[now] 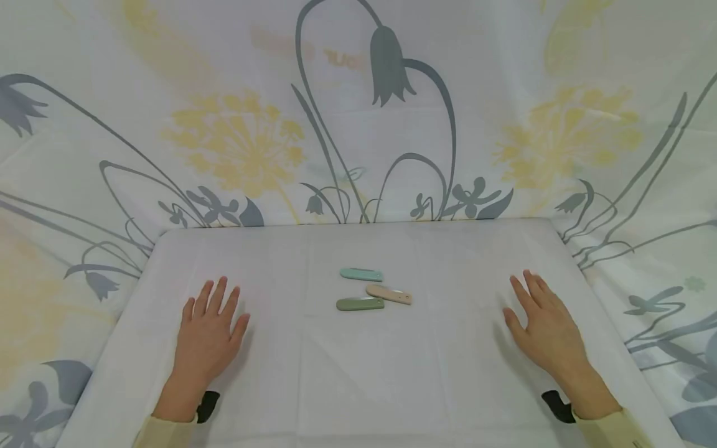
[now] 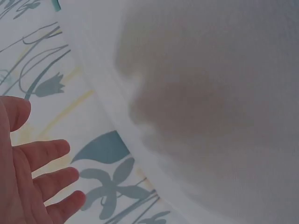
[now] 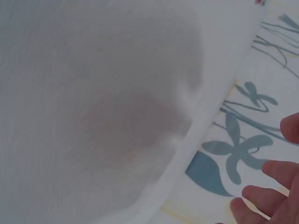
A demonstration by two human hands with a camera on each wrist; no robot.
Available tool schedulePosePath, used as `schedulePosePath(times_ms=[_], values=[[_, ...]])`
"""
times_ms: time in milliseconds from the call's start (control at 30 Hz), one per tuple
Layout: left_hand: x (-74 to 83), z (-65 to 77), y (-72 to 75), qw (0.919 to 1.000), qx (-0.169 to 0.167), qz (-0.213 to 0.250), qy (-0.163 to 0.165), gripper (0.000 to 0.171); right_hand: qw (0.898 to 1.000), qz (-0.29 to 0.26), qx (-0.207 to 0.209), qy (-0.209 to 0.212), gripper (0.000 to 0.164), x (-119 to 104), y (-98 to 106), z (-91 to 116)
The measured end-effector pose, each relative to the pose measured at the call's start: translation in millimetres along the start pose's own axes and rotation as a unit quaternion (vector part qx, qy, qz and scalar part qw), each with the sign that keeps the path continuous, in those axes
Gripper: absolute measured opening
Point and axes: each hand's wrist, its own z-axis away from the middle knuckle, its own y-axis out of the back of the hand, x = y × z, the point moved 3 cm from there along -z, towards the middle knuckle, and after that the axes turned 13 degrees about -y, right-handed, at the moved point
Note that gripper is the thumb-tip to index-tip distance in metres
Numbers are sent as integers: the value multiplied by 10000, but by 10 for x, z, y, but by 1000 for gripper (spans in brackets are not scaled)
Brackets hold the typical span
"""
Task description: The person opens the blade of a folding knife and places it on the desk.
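Head view: left hand [image 1: 208, 333] lies flat on white table cloth [image 1: 358, 379], fingers straight and slightly spread, holding nothing. Right hand [image 1: 546, 333] rests likewise at opp. side, fingers straight and close together, thumb out, holding nothing. Between the hands, toward the far middle of the table, lie three small folded knives, well apart from both hands: mint-green knife [image 1: 361, 274] farthest back, beige knife [image 1: 389, 294] just in front and to its right, olive-green knife [image 1: 360, 304] nearest the person, its right end just beside the beige one; whether they touch cannot be told. Floral backdrop [image 1: 358, 112] w/ grey and yellow flowers hangs behind and drapes both sides. Wrist views: fingertips over cloth edge and floral print only; knives not shown.
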Motion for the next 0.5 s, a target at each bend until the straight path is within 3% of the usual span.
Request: schedulePosePath(times_ms=[133,300,500], values=[[76,-45,-32,9986,353,392,-42,45,9962,-780,-278,-272,51,-34,-35,10],[172,-119,-74,9943,630,864,5,32,9781,-1757,-634,-920,38,-103,-110,14],[297,-260,-86,9867,186,1527,523,29,9628,-2110,-1044,-1322,35,-234,-229,47]])
